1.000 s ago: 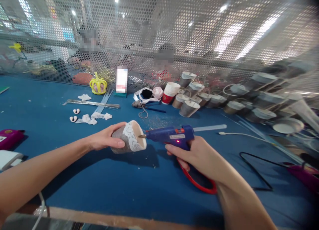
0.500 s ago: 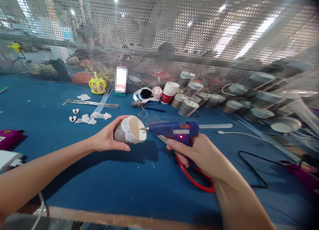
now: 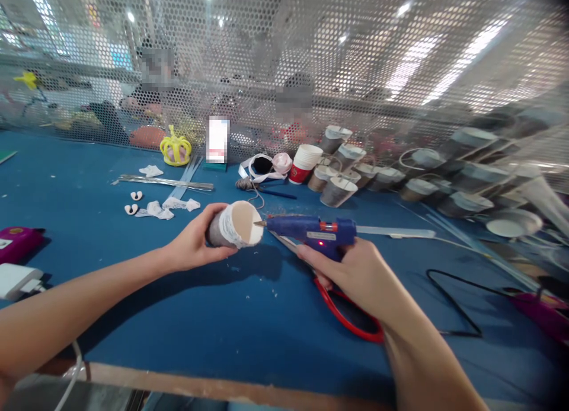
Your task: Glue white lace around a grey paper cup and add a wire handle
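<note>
My left hand (image 3: 195, 239) is wrapped round a grey, yarn-covered paper cup (image 3: 217, 230) with white lace below its rim. The cup lies tilted in the hand, its open mouth turned to the right and up. A blue glue gun (image 3: 306, 228) is gripped in my right hand (image 3: 347, 263); its nozzle tip is at the right side of the cup's rim, and a clear glue stick (image 3: 391, 231) juts from its back. Its small red light is lit. Red-handled scissors (image 3: 342, 322) lie on the table beneath the right hand, partly hidden by it.
Grey wrapped cups (image 3: 338, 191) stand at the back right, beside stacked paper cups (image 3: 306, 162). Lace pieces (image 3: 160, 209), metal wires (image 3: 166, 182) and a yellow crown-shaped piece (image 3: 175, 149) lie at the back left. A perforated metal screen (image 3: 249, 61) rises behind the table. A black cord (image 3: 453, 280) runs at the right.
The cup has turned slightly so that more of its inside shows. The glue gun's nozzle has shifted from inside the mouth to the rim's right side. Both hands keep their holds.
</note>
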`<state>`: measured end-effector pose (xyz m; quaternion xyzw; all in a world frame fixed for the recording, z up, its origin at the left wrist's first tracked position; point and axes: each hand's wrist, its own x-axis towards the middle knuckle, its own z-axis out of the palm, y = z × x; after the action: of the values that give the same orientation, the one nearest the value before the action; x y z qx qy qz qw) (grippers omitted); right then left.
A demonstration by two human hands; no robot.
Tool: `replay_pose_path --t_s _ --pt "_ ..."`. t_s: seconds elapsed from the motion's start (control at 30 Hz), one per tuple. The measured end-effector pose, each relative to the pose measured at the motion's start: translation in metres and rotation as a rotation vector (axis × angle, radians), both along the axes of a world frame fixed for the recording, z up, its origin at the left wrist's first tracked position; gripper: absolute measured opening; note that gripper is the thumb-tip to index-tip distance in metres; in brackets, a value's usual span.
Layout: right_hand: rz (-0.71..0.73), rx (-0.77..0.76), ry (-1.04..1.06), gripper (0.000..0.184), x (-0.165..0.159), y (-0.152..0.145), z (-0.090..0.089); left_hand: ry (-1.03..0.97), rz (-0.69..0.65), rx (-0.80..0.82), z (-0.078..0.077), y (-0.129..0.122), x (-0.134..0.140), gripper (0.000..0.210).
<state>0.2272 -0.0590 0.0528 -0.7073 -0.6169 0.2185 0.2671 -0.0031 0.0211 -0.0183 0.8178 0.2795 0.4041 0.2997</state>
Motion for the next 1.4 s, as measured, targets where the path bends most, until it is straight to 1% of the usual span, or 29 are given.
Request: replay_pose_path --t_s 0.13,0.23,0.33,0.43,0.5,0.63,0.77,0.83,0.97,1.07,1.23,1.33,1.4 --pt "0.030 -0.046 -0.012 0.040 -0.001 -0.001 0.001 -0.018 0.049 0.087 0.000 0.001 0.000 0.059" --pt "0.062 -0.076 -0.005 0.046 0.000 -0.002 0.001 -0.027 0.071 0.133 0.000 0.001 0.001 0.063" --pt "0.079 -0.045 0.083 0.040 0.001 -0.002 0.000 0.021 0.092 0.198 0.000 0.002 0.001 0.073" --pt "0.086 -0.015 0.147 0.035 0.002 -0.002 0.000 0.072 0.110 0.237 -0.003 0.001 0.001 0.068" --pt "0.084 -0.023 0.142 0.034 0.001 -0.002 0.000 0.064 0.116 0.222 -0.004 0.000 0.001 0.065" --pt "0.083 -0.053 0.099 0.036 -0.001 -0.004 0.002 0.056 0.119 0.187 -0.004 -0.001 0.001 0.067" --pt "0.079 -0.064 0.058 0.038 -0.001 -0.005 0.001 0.050 0.089 0.251 0.000 -0.003 0.001 0.072" --pt "0.078 -0.059 0.046 0.039 -0.001 -0.004 0.001 0.061 0.095 0.291 0.001 -0.002 0.000 0.073" --pt "0.024 -0.044 0.039 0.038 -0.002 -0.003 0.000 0.072 0.124 0.341 0.000 -0.001 -0.001 0.068" --pt "0.006 -0.047 0.028 0.040 -0.003 -0.002 -0.001 0.032 0.162 0.372 -0.001 0.000 -0.001 0.066" --pt "0.069 -0.070 -0.010 0.045 -0.006 -0.003 -0.003 -0.024 0.268 0.416 -0.003 0.002 0.000 0.062" --pt "0.101 -0.112 -0.014 0.048 -0.008 -0.005 -0.004 -0.050 0.301 0.453 -0.003 0.001 0.001 0.059" --pt "0.111 -0.111 -0.002 0.049 -0.009 -0.005 -0.004 -0.055 0.320 0.437 -0.003 0.001 0.002 0.058"
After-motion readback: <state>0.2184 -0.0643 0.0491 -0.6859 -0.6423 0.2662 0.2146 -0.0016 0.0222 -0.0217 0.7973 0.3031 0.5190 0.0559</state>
